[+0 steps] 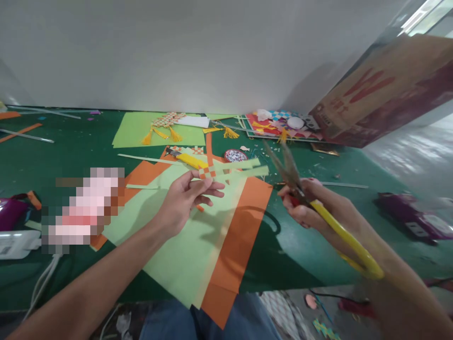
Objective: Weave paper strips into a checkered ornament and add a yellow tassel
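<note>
My left hand pinches a small woven piece of green and orange paper strips, held above the table with the loose strip ends pointing right. My right hand grips yellow-handled scissors, blades slightly parted and pointing up-left, just right of the strip ends and not touching them. Beneath both hands lie a light green paper sheet and an orange sheet that overhang the table's near edge.
On the green table are a yellow utility knife, a green sheet with a tasselled woven ornament, coloured craft pieces, a cardboard box at right, a purple device, and a white power strip at left.
</note>
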### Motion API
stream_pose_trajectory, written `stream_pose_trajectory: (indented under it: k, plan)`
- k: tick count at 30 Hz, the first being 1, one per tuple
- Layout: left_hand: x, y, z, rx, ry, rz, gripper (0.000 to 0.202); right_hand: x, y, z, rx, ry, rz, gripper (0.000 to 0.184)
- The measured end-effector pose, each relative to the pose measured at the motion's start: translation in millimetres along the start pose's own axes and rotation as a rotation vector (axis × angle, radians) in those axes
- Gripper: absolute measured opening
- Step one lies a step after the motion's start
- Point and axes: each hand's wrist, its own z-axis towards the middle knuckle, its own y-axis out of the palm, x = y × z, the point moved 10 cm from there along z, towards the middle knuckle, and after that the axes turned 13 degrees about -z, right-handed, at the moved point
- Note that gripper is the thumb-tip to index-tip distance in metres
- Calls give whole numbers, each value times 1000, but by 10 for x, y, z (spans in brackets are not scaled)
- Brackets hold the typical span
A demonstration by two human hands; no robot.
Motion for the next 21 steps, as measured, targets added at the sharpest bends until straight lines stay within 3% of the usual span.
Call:
stream_pose_trajectory:
  k: [5,9,13,21]
  plan:
    - [103,-44,0,49,122,-19,29,160,219,-126,-281,7,-212,47]
    - [109,25,-22,-16,142,60,25,-51,349,-79,-373,-32,-255,49]
    - [102,113,-58,-86,143,186,22,-282,412,15,-396,-107,-292,48]
    - [123,152,-98,-85,156,313,23,-377,393,109,-353,-162,-244,39]
